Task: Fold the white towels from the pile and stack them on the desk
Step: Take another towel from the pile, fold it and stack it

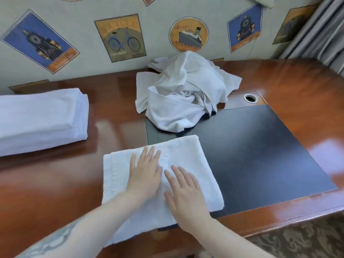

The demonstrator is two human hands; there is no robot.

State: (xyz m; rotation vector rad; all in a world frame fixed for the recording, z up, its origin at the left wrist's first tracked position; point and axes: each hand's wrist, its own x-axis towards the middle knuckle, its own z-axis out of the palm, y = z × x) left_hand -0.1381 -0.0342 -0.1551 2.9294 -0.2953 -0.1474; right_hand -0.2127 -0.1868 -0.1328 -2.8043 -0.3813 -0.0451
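On the desk (55, 192), left hand (144, 173) and right hand (183, 190) press the folded towel (186, 151), fingers straight, slightly spread.

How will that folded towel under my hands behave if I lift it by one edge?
The folded towel looks like soft terry, so it would likely droop and unfold. Its near end already hangs over the desk edge. Both hands, left and right, press it flat.
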